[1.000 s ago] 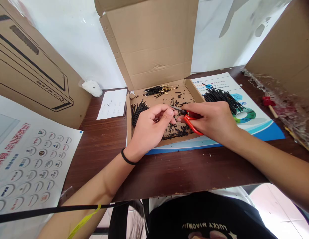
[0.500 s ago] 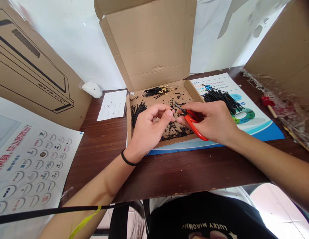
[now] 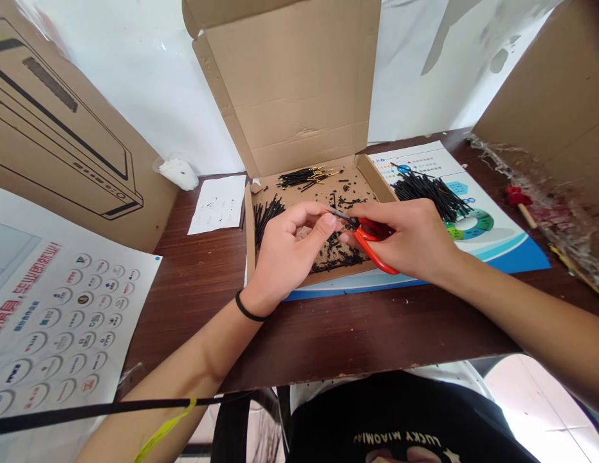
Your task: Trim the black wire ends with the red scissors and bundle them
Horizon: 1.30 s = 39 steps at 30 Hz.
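Over the front of an open cardboard box (image 3: 299, 122), my left hand (image 3: 295, 243) is pinched, thumb against fingers; what lies between the fingertips is too small to name. My right hand (image 3: 409, 236) grips red-handled cutters (image 3: 374, 252), whose dark tips reach my left fingertips. Inside the box, short black scraps (image 3: 340, 258) cover the floor near the front. Thin black sticks with gold ends (image 3: 304, 177) lie at the back of the box, and black sticks (image 3: 266, 217) fill its left side. A larger pile of black sticks (image 3: 432, 191) rests right of the box.
A small white paper (image 3: 217, 204) and a white bag-like item (image 3: 177, 172) are left of the box. A printed sheet (image 3: 506, 247) lies under the box and pile. A red object (image 3: 515, 196) is at the right. Cardboard panels stand on both sides.
My right hand has shifted slightly left, bringing the cutter tips up to my left fingertips. The left hand has barely moved.
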{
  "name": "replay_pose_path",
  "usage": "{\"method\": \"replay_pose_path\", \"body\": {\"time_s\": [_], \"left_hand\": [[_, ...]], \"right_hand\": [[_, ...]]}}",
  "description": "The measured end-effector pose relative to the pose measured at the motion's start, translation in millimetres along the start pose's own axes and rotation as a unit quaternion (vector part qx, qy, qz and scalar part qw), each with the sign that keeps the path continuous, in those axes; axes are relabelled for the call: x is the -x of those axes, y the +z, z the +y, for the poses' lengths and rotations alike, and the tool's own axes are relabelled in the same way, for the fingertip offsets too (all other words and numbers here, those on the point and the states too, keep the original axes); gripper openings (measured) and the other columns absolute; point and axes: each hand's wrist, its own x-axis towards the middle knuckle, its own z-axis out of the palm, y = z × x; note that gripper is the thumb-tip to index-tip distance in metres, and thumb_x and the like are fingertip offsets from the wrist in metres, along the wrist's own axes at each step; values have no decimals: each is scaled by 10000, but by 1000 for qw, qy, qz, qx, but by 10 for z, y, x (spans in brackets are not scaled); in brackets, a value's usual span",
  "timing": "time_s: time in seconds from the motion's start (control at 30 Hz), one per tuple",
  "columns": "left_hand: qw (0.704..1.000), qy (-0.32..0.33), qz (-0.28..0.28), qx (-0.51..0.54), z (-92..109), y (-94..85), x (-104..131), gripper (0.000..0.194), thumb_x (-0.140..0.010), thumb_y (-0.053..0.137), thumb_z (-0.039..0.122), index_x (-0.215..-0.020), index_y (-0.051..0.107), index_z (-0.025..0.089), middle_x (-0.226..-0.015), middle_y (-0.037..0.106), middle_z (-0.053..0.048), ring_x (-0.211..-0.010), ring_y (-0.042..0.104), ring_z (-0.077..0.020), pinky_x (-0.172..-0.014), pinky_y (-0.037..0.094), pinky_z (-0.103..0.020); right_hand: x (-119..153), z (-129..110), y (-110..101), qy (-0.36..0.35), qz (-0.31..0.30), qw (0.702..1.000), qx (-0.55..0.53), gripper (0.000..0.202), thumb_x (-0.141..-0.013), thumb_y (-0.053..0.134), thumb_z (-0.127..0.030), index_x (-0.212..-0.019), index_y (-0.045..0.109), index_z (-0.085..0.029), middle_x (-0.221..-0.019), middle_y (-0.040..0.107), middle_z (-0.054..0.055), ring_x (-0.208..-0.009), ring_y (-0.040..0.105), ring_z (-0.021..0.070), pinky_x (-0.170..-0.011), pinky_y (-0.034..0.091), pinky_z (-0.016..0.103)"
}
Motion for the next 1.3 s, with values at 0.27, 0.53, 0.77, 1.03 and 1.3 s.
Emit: {"method": "replay_pose_path", "body": {"time_s": [0.27, 0.53, 0.77, 1.03, 1.3], "left_hand": [[997, -50, -22, 53, 25, 36, 3, 233, -857, 682, 407, -881, 664, 176, -851, 756, -53, -831, 694, -148, -784, 534, -275], [981, -110, -19, 160, 30, 50, -12, 203, -879, 660, 386, -922, 604, 196, -764, 728, -18, -690, 644, -110, -647, 496, -244], [965, -104, -32, 238, 41, 55, -3, 241, -825, 729, 382, -894, 601, 190, -901, 739, -30, -771, 654, -113, -808, 528, -303], [965, -71, -12, 252, -38, 88, -27, 285, -700, 816, 474, -799, 731, 220, -897, 690, 7, -830, 605, -117, -808, 487, -263], [964, -70, -45, 251, -5, 92, -29, 277, -696, 821, 466, -802, 747, 220, -811, 667, 11, -711, 565, -100, -717, 479, -255]], "right_hand": [[-7, 13, 2, 42, 5, 999, -8, 317, -828, 660, -526, -688, 677, -243, -523, 550, -14, -513, 438, 120, -496, 297, 280], [-48, -72, 55, 227, -64, 908, -345, 303, -723, 778, -502, -791, 684, -222, -588, 638, -6, -482, 530, 123, -425, 394, 263], [-25, -131, 58, 273, -92, 841, -459, 274, -761, 757, -418, -895, 699, -186, -700, 682, 16, -543, 566, 98, -478, 434, 235], [3, -73, 133, 213, -10, 859, -466, 404, -585, 889, -384, -894, 669, -243, -782, 691, -21, -712, 637, 137, -648, 526, 276], [-10, -99, 115, 197, -35, 866, -458, 394, -589, 879, -423, -858, 663, -233, -695, 628, -42, -629, 588, 114, -571, 497, 256]]}}
